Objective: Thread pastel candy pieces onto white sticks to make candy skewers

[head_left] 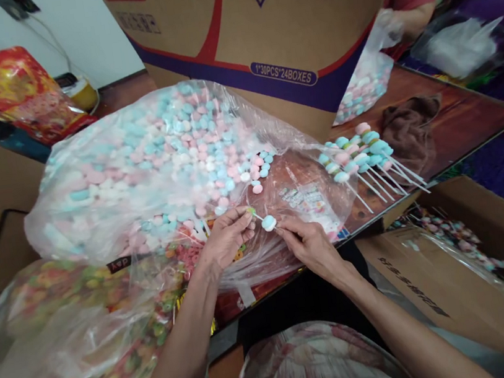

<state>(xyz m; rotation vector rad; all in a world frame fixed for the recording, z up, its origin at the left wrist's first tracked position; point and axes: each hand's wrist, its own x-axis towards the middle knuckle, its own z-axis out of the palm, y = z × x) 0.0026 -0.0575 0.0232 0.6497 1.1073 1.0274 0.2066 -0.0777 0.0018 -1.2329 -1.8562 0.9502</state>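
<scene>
My left hand (228,236) pinches a small green gummy candy (251,211) at the tip of a thin white stick (259,216). A pale blue and white marshmallow (268,223) is threaded on that stick, just in front of the fingertips of my right hand (308,240). Those right fingers are closed around the stick's lower end, which they mostly hide. Behind my hands a large clear bag (133,143) spills pink, blue and white marshmallows. Gummy rings (190,254) lie loose beside my left wrist. Finished-looking marshmallow sticks (364,154) are piled to the right.
A big cardboard carton (210,26) stands behind the table. A bag of colourful gummies (89,337) fills the lower left. At right, an open box (433,276) contains candy sticks, and a brown cloth (412,129) lies near another person's arm (416,19) with a marshmallow bag (366,85).
</scene>
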